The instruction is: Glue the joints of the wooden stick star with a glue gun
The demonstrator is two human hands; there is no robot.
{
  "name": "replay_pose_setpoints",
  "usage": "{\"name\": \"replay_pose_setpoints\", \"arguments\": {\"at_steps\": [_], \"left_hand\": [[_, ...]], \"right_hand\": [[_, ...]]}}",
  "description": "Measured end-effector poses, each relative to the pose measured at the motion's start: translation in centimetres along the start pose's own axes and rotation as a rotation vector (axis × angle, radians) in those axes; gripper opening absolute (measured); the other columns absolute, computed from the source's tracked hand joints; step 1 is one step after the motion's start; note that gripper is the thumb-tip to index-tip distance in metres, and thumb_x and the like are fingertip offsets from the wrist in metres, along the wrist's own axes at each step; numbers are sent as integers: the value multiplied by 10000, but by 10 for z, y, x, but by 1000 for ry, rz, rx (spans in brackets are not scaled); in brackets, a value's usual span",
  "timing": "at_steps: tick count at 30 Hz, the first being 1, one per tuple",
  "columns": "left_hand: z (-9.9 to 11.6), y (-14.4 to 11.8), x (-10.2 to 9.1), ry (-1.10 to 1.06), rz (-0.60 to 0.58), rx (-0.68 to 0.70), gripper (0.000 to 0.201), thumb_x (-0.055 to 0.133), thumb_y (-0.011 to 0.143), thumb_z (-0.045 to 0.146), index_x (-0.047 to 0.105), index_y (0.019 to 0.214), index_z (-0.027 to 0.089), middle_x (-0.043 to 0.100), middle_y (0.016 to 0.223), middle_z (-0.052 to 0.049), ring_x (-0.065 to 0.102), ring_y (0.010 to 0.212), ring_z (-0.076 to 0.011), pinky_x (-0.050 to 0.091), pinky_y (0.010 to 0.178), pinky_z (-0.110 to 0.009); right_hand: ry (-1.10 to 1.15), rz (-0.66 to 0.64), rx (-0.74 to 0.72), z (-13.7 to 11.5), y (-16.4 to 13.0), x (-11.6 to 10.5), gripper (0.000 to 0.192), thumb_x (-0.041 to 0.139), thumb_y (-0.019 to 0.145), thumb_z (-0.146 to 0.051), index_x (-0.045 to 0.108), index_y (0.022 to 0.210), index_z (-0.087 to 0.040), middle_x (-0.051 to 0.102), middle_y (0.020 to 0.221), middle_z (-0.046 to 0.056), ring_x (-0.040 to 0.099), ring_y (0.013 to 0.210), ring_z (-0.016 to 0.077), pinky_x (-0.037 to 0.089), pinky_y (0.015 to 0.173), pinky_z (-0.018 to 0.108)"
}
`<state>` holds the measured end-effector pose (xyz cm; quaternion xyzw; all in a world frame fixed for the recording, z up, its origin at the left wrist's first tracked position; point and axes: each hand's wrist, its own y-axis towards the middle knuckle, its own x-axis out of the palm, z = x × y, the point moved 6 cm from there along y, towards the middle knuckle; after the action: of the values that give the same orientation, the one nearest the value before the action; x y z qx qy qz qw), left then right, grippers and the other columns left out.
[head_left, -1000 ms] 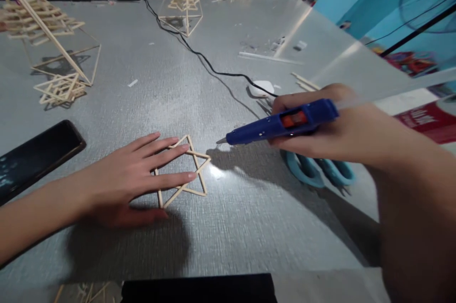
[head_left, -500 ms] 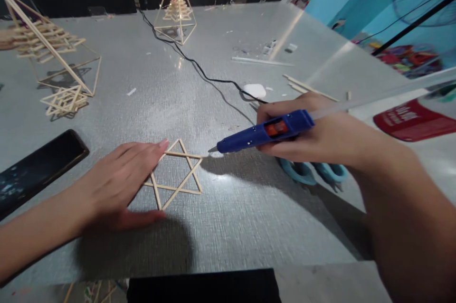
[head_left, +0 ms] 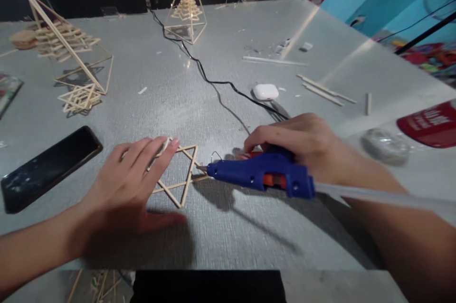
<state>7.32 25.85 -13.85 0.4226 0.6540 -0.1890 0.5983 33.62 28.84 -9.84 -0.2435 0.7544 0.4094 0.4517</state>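
A flat star made of thin wooden sticks (head_left: 183, 175) lies on the grey table (head_left: 221, 227). My left hand (head_left: 131, 184) rests flat on the star's left part, fingers spread and pressing it down. My right hand (head_left: 302, 151) grips a blue glue gun (head_left: 261, 177) with a clear glue stick out its back. The gun's nozzle touches the star's right point.
A black phone (head_left: 50, 167) lies at the left. Stick pyramids (head_left: 69, 51) and a lit one (head_left: 188, 6) stand at the back. A black cable (head_left: 213, 82) runs to the gun. A white earbud case (head_left: 265, 91), loose sticks (head_left: 322, 89) and a red lid (head_left: 432, 122) lie right.
My right hand lowered the glue gun and brought its nozzle onto the star's right point. My left hand slid back to the star's left part. The view shifted, hiding the blue scissors.
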Motion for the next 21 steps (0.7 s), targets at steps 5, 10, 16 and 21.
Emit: {"name": "replay_pose_setpoints", "arguments": {"at_steps": [5, 10, 16, 21], "left_hand": [[-11, 1, 17, -142, -118, 64, 949, 337, 1080, 800, 232, 1739, 126, 407, 1768, -223, 380, 1646, -393, 260, 1311, -568], [-16, 3, 25, -266, -138, 51, 915, 397, 1076, 778, 200, 1768, 215, 323, 1829, -122, 236, 1718, -342, 85, 1398, -541], [-13, 8, 27, -308, -198, 32, 922, 392, 1066, 818, 222, 1780, 259, 350, 1818, -100, 231, 1716, -375, 81, 1395, -618], [-11, 9, 28, -301, -225, 31, 931, 380, 1049, 860, 288, 1768, 276, 355, 1813, -91, 222, 1720, -383, 80, 1393, -641]], "right_hand": [[-216, 84, -233, -17, -9, 8, 134, 435, 1137, -233, 568, 1121, -248, 583, 648, -50, 512, 511, 148, 324, 526, 319], [-209, 180, -214, -17, -26, 21, 100, 530, 1087, -160, 563, 1155, -225, 559, 668, -53, 510, 538, 155, 328, 551, 322], [-237, 202, -213, -17, -30, 26, 197, 586, 1029, -95, 582, 1171, -232, 597, 682, -62, 533, 553, 149, 353, 559, 309], [-248, 182, -211, -10, -36, 33, 197, 557, 1054, -103, 579, 1200, -233, 611, 696, -65, 507, 553, 138, 341, 561, 317]]}}
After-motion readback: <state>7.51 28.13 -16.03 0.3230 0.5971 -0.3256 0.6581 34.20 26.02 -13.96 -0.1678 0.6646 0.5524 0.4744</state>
